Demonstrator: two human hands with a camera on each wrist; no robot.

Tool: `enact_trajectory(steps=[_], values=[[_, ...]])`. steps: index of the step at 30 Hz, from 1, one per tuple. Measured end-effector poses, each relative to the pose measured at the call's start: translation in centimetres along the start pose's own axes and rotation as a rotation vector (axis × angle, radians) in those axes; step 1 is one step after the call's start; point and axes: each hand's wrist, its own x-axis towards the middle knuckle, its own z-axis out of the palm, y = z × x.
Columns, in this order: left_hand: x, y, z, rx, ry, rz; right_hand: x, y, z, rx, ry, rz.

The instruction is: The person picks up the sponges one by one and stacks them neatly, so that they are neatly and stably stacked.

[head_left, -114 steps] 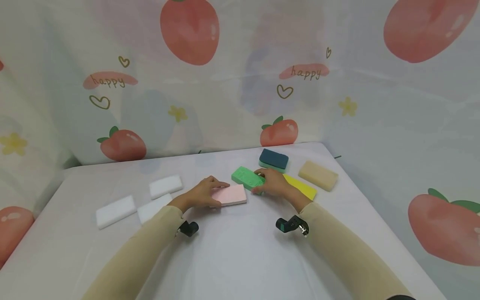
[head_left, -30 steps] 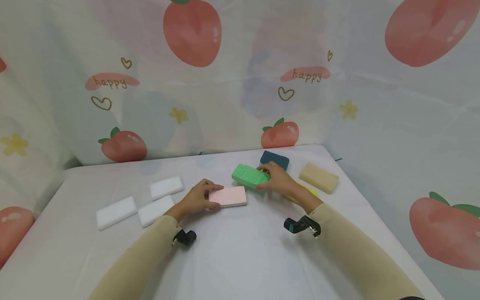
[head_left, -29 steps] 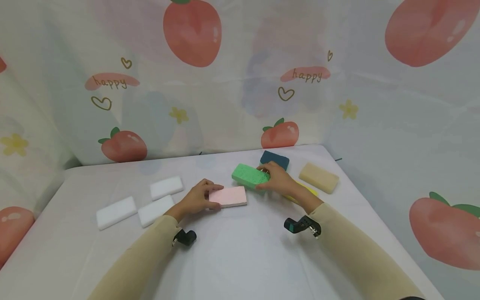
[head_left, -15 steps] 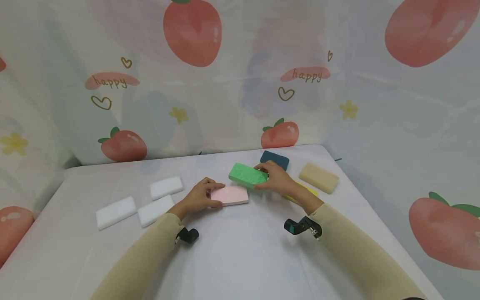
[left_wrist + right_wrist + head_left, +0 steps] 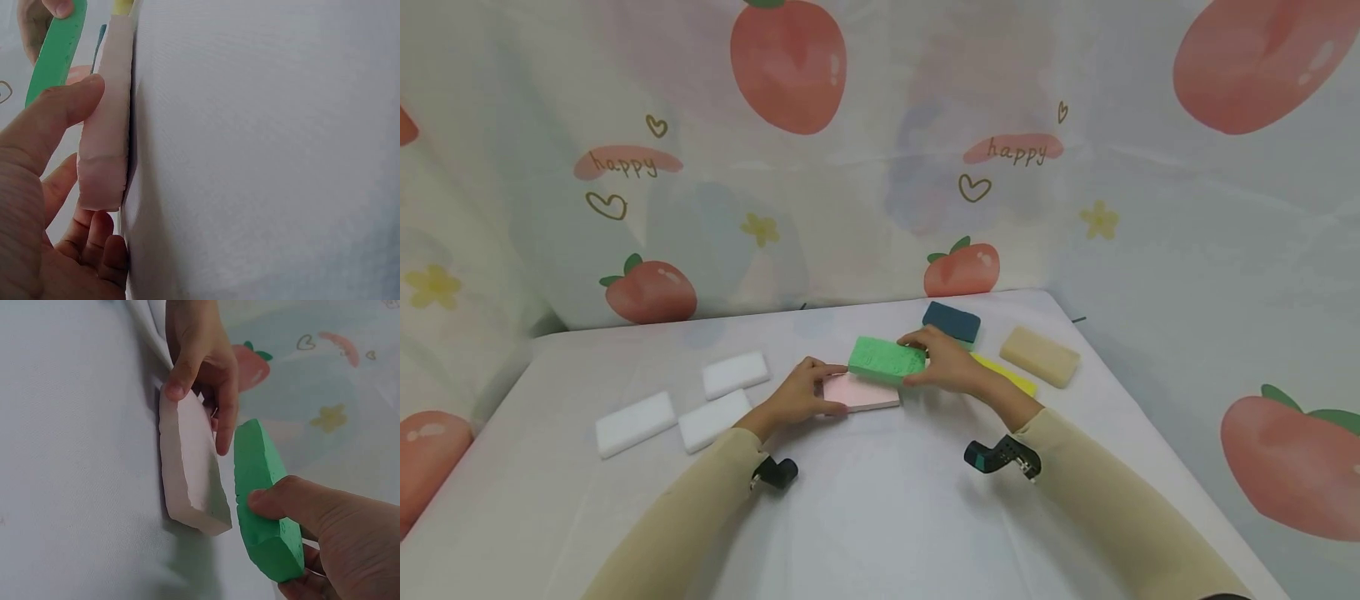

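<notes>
My left hand (image 5: 796, 393) grips the left end of a pink sponge block (image 5: 867, 397) lying on the table, thumb on its near side. In the left wrist view the thumb lies on the pale pink block (image 5: 107, 134), the other fingers behind and below its end. My right hand (image 5: 951, 363) holds a green sponge (image 5: 883, 361) by its right end, thumb and fingers on opposite sides. Raised off the table, the green sponge overlaps the back of the pink block in the head view. A gap shows between the green sponge (image 5: 261, 519) and pink block (image 5: 195, 465) in the right wrist view.
Several other sponges lie around: three white blocks (image 5: 636, 423) on the left, a dark blue and green scouring sponge (image 5: 952, 320) at the back, a yellow one (image 5: 1009, 377) partly behind my right hand, and a beige one (image 5: 1040, 357) on the right. A printed curtain (image 5: 865, 208) stands behind the table.
The right hand has lifted the green sponge off the table and carried it left, over the back of the pink block. The left hand keeps its grip on the pink block, nearly still.
</notes>
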Motion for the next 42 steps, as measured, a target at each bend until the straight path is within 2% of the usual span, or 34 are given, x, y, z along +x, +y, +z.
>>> enact_trajectory(steps=[6, 13, 42], values=[[-0.1, -0.1, -0.1, 0.01, -0.003, -0.037, 0.0, -0.1, 0.1, 0.009, -0.021, -0.048], [-0.4, 0.0, -0.3, -0.008, -0.006, -0.027, 0.1, 0.0, 0.3, 0.023, -0.045, -0.075], [0.0, -0.4, 0.1, -0.047, 0.008, -0.06, 1.1, -0.3, 0.8, 0.048, -0.147, -0.117]])
